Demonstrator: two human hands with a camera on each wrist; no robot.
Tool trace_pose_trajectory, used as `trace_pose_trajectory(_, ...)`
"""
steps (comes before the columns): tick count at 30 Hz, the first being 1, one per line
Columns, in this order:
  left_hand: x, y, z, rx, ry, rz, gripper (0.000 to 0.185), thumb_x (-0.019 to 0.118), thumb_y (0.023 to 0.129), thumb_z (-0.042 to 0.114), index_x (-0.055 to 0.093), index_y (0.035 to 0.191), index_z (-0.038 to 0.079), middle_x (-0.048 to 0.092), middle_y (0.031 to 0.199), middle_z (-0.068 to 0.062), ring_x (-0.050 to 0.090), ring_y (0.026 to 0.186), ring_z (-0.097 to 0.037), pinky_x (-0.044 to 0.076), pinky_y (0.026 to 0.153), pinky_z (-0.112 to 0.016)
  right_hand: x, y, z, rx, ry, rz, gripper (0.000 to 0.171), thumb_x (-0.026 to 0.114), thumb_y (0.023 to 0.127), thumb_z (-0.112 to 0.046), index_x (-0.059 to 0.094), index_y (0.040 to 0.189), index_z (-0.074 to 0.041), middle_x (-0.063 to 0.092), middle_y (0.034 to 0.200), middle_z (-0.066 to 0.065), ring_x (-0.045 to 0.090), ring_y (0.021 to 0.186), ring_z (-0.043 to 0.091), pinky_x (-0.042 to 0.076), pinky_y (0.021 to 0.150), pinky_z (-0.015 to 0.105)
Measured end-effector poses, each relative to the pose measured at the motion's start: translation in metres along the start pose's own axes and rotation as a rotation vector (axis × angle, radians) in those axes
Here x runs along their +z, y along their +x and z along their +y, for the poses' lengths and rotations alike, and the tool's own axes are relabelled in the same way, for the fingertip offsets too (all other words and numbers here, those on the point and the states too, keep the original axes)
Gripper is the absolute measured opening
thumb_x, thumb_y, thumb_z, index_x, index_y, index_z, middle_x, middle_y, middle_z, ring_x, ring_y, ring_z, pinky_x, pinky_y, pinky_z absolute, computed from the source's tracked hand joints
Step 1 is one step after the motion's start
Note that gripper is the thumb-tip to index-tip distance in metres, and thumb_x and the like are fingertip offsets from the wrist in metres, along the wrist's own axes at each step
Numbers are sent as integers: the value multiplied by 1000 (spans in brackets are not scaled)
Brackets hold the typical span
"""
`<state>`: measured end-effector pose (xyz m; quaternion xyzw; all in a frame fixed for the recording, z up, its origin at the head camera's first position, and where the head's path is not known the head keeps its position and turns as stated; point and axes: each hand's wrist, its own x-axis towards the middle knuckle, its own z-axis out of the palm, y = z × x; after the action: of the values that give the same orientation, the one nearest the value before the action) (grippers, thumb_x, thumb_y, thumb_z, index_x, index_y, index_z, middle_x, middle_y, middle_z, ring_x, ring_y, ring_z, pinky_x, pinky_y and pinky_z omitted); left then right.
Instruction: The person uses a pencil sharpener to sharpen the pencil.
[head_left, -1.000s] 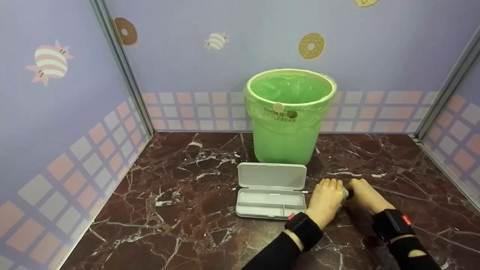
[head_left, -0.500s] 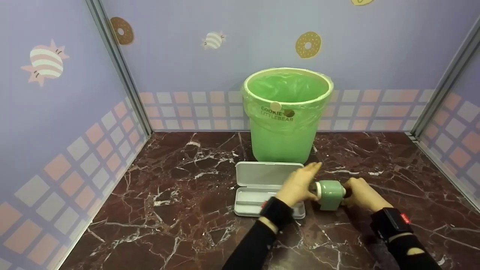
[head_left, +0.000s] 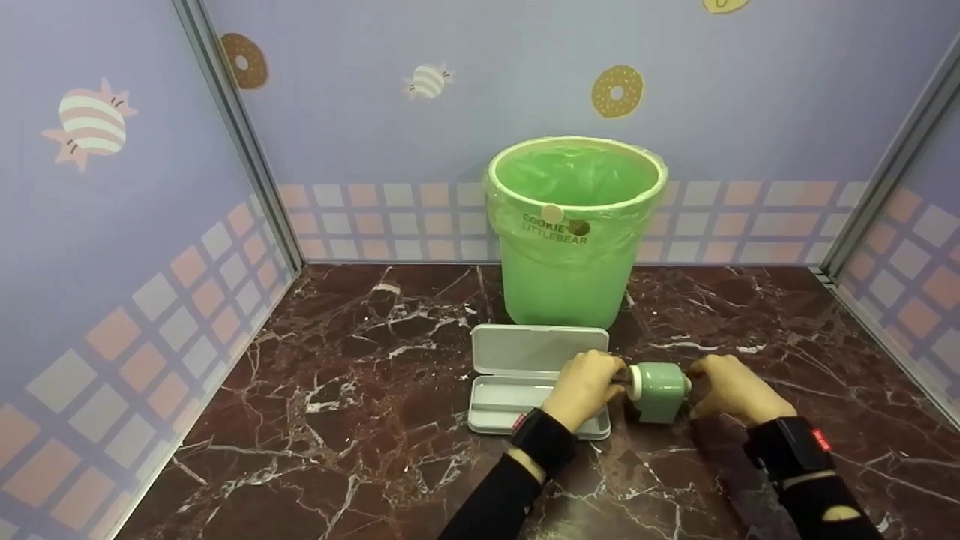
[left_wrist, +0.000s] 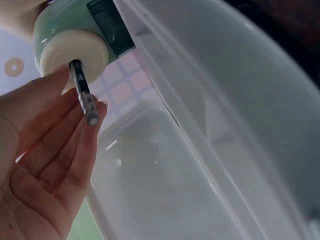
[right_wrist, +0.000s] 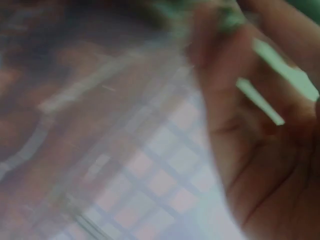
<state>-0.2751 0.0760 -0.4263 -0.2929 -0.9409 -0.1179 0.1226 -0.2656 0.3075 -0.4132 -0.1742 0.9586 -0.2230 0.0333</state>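
A green pencil sharpener (head_left: 660, 382) stands on the marbled table to the right of a pencil case. My left hand (head_left: 585, 386) pinches a dark pencil (left_wrist: 82, 92) between thumb and fingers. The pencil's far part goes into the hole of the sharpener's cream round face (left_wrist: 75, 50), and its grey end points back towards the wrist camera. At the sharpener's other side, my right hand (head_left: 739, 390) is curved with thumb and index finger apart, beside the small hub there. The right wrist view is blurred, with fingers close by a green part.
The grey pencil case (head_left: 540, 349) lies with its lid up, partly under my left hand, its compartments facing upwards. Behind it stands a green waste bin (head_left: 570, 277) with a bag liner. Patterned panels (head_left: 420, 135) close off the back and both sides.
My left hand has left the sharpener's top, moved left and taken hold of the pencil. My right hand has stayed by the sharpener's right side, shifting slightly right as its fingers spread.
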Motion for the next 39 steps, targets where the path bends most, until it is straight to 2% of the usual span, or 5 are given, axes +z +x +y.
trace_pose_trajectory(4,6,0,4,7,68,47,17,79,81,29,74,93,19,75,92,5,72,82,-14,57,66,-26,-4,-1,-23,-88,-72,124,76,88,57,-8,59,126,7,62,122,30,57,112,50,45,98,63)
trace_pose_trajectory(10,13,0,6,31,136,117,11,79,80,23,72,87,19,75,88,5,72,77,-16,56,61,-29,16,11,-45,-260,-168,205,60,89,56,-3,66,111,2,69,108,19,63,100,40,52,89,55)
trace_pose_trajectory(15,15,3,6,20,125,133,5,74,82,24,73,85,20,75,85,5,72,74,-17,56,58,-30,24,15,-50,-276,-229,257,48,89,52,4,68,95,0,69,94,14,66,87,34,55,77,49)
trace_pose_trajectory(23,12,5,1,-3,61,58,7,75,82,28,76,86,23,76,88,6,72,77,-18,56,62,-30,22,18,-52,-292,-209,255,39,85,49,6,66,81,-5,65,78,5,63,71,23,51,63,40)
trace_pose_trajectory(39,4,1,-13,12,-15,16,7,78,80,25,78,86,21,76,85,8,72,80,-16,56,64,-28,23,17,-54,-272,-228,251,41,85,46,6,62,79,-5,63,76,6,61,72,25,51,64,41)
